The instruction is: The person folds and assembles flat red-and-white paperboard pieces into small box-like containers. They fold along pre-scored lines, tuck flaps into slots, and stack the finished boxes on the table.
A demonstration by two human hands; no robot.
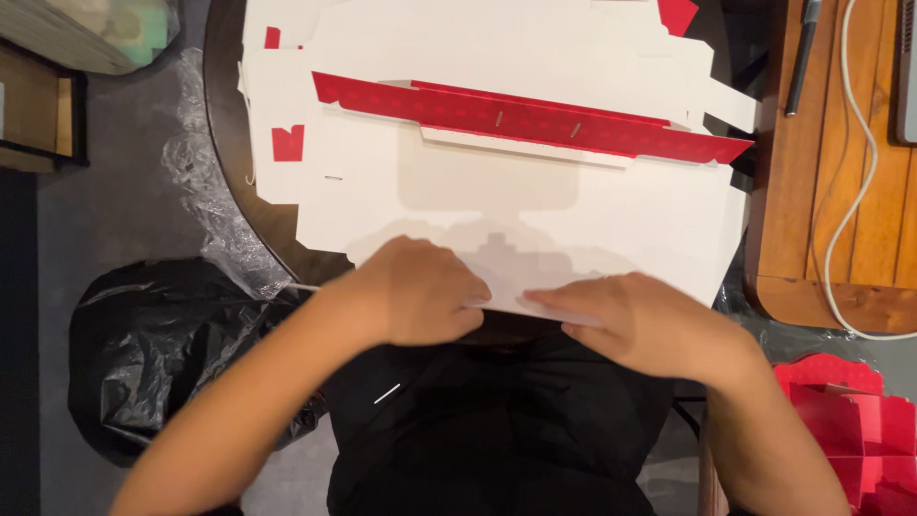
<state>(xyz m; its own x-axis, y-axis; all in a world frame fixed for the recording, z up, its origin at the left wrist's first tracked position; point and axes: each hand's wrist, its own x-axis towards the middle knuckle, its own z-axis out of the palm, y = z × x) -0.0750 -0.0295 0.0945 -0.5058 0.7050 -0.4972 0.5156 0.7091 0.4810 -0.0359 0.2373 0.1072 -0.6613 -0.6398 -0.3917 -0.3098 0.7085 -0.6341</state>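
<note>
hands press on the near edge of the white cardboard sheet (516,205). we see our left hand (420,291) and right hand (635,320) flat, fingers together, clamping nothing, its red flap (525,119) beyond.

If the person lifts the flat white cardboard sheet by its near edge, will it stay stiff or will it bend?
The white cardboard sheet is wide, thin and creased, so it would probably sag or fold along its creases. It looks light for its size. Both the left hand and the right hand press its near edge, and it lies on similar sheets, so it may slide.
</note>
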